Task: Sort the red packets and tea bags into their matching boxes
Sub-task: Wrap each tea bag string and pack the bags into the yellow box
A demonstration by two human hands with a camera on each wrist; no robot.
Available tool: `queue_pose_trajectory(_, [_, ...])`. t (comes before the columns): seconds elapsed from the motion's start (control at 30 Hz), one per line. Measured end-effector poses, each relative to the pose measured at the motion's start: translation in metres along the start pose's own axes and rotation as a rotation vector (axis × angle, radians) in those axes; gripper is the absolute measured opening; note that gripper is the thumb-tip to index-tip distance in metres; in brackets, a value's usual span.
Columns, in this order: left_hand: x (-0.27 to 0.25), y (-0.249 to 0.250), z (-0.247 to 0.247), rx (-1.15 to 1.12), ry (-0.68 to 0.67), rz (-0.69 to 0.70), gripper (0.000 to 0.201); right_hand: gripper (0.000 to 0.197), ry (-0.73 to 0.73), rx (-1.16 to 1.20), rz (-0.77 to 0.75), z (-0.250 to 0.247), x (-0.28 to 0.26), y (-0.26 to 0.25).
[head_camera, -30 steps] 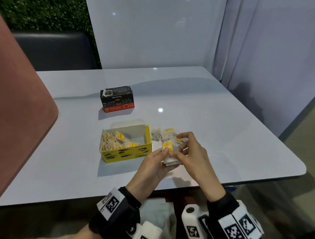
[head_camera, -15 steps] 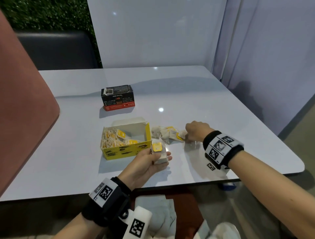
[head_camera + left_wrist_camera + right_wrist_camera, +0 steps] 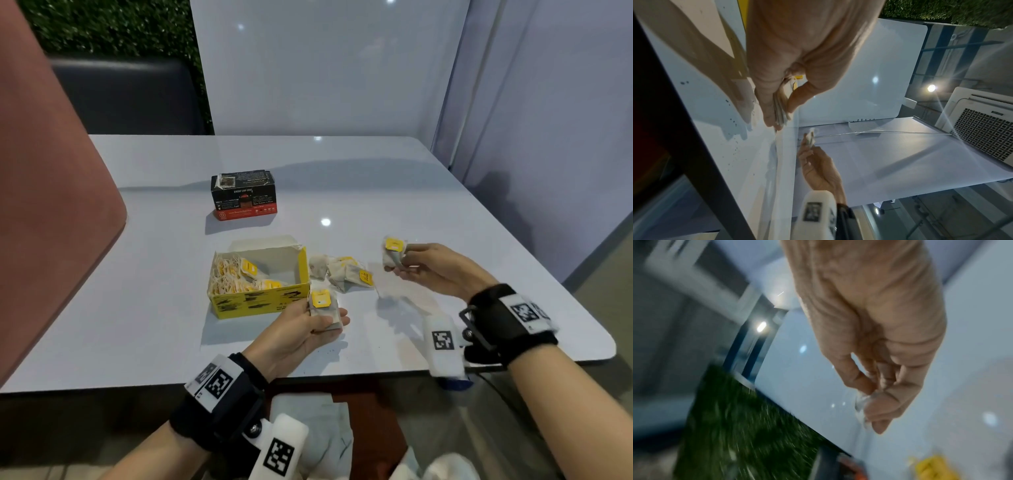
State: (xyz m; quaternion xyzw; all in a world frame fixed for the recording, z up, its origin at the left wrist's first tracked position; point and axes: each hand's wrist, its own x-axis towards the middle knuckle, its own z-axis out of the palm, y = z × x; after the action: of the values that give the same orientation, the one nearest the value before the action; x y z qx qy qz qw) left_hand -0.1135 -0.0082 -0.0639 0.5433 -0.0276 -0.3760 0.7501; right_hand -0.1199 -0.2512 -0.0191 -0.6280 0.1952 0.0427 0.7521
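While both hands grip tea bags | loose pile beside yellow box | black box behind

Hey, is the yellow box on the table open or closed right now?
Open: the yellow box shows its inside from above, with tea bags lying in it.

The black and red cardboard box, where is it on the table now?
In the head view, the black and red cardboard box stands closed on the grey table, left of centre, behind the open yellow box and apart from it, beyond both hands.
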Motion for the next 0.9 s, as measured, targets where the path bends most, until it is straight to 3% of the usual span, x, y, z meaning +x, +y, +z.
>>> queue_pose_trajectory(0.1, [0.002, -0.001, 0.005, 0.008, -0.005, -0.002, 0.035, 0.027, -0.152, 0.314, 0.051, 0.017, -0.022, 0.009])
queue_pose_trajectory(0.17, [0.003, -0.002, 0.008, 0.031, -0.002, 0.006, 0.035, 0.022, -0.243, 0.315, 0.016, 0.03, -0.034, 0.014])
queue_pose_trajectory(0.23, [0.003, -0.002, 0.008, 0.062, 0.009, 0.018, 0.036, 0.019, -0.281, 0.16, -0.042, 0.044, -0.042, 0.018])
queue_pose_trajectory(0.4, [0.001, -0.004, 0.007, 0.122, -0.011, 0.068, 0.034, 0.022, -0.127, -0.394, -0.2, 0.067, -0.048, 0.025])
queue_pose_trajectory(0.6, [-0.004, -0.003, 0.01, 0.157, -0.062, 0.121, 0.046, 0.041, 0.009, -0.432, -0.182, 0.082, -0.041, 0.044])
queue_pose_trajectory(0.83, [-0.01, 0.002, 0.012, 0.034, -0.141, 0.1, 0.056, 0.046, 0.026, -0.593, -0.3, 0.085, -0.042, 0.041])
queue_pose_trajectory(0.9, [-0.009, 0.003, 0.01, -0.024, -0.137, 0.087, 0.05, 0.048, 0.023, -0.64, -0.324, 0.084, -0.042, 0.039])
